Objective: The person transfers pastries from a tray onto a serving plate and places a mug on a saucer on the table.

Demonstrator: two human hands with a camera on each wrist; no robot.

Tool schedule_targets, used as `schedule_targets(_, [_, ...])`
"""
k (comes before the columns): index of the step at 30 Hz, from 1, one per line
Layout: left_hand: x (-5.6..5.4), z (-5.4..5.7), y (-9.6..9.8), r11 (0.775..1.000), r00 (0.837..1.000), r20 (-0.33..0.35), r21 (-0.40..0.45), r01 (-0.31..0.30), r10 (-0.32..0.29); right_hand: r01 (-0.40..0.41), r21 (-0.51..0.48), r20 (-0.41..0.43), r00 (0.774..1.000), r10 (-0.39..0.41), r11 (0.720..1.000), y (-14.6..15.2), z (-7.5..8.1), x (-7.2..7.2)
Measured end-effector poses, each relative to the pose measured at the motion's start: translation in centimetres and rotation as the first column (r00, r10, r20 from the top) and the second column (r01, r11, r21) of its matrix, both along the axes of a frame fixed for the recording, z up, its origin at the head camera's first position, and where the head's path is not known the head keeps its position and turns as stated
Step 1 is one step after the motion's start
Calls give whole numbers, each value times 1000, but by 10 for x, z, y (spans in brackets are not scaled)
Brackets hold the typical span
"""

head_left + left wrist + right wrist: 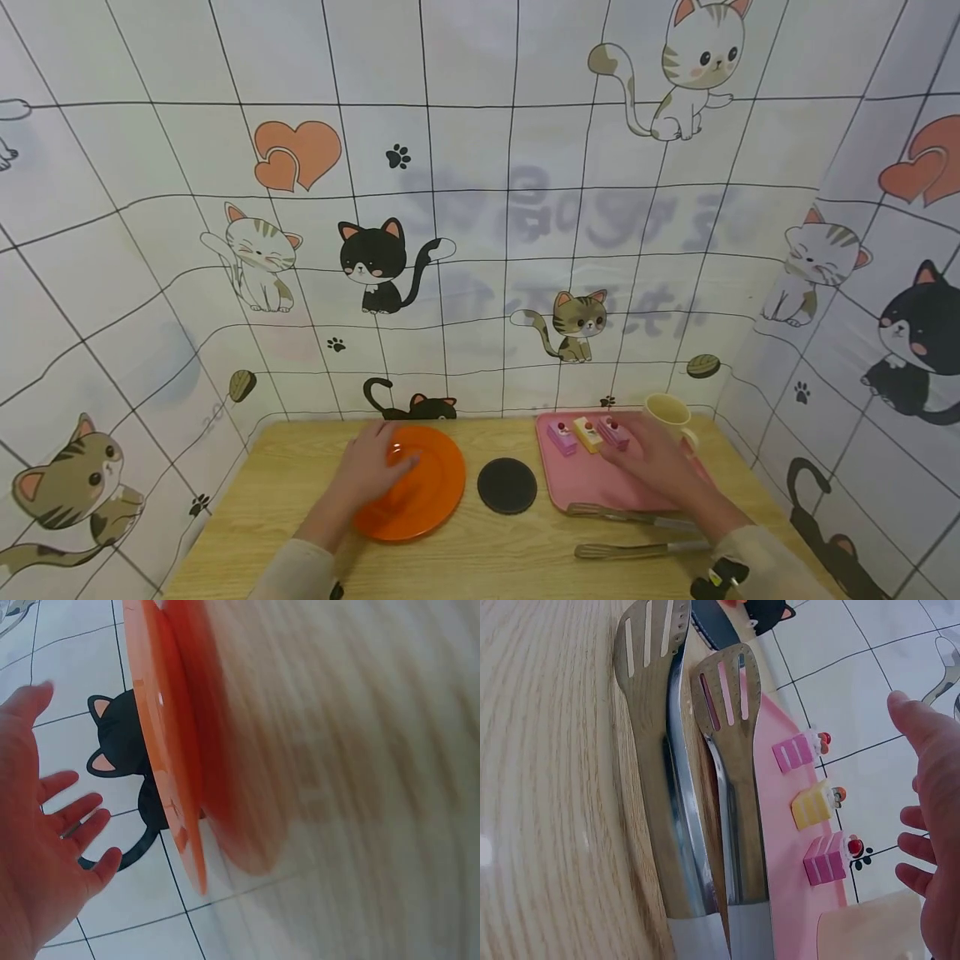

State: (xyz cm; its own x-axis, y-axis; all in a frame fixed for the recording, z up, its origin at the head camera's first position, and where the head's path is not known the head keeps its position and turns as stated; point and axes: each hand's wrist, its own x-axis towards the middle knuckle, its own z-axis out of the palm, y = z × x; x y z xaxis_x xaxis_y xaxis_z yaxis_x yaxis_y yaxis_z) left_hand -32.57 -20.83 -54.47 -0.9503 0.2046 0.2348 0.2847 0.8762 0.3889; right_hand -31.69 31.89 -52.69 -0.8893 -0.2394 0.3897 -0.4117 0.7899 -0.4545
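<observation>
My left hand (pixel 371 469) is held over the left part of an orange plate (pixel 438 487). The left wrist view shows its fingers spread, with a gap between them and the plate. Over the pink tray (pixel 566 487), my right hand (pixel 654 460) hovers with loosely extended fingers and nothing in them. Three toy cake slices sit along the tray's far side: a pink-purple one (pixel 561 439), a yellow one (pixel 587 435) and a second pink-purple one (pixel 826 859) closest to the right hand. Each has a small topping.
A pale yellow mug (pixel 667 410) stands at the tray's far right corner. Between plate and tray lies a round black coaster (pixel 507 486). Two metal slotted tongs (pixel 651 765) with white handles lie at the tray's near edge. A cat-print sheet (pixel 465 183) encloses the wooden table (pixel 457 562).
</observation>
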Motion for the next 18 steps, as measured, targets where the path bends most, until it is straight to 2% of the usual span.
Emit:
schedule_targets(3, [2, 0, -6, 999, 999, 3, 3, 39, -39, -17, -36, 29, 999, 18, 999, 2, 0, 4])
schedule_targets(10, [8, -2, -20, 993, 994, 23, 63, 102, -104, 16, -49, 157, 987, -9, 999, 11, 0, 20])
schedule_targets(18, [13, -15, -38, 992, 993, 53, 71, 100, -104, -39, -66, 149, 988, 48, 997, 27, -4, 39])
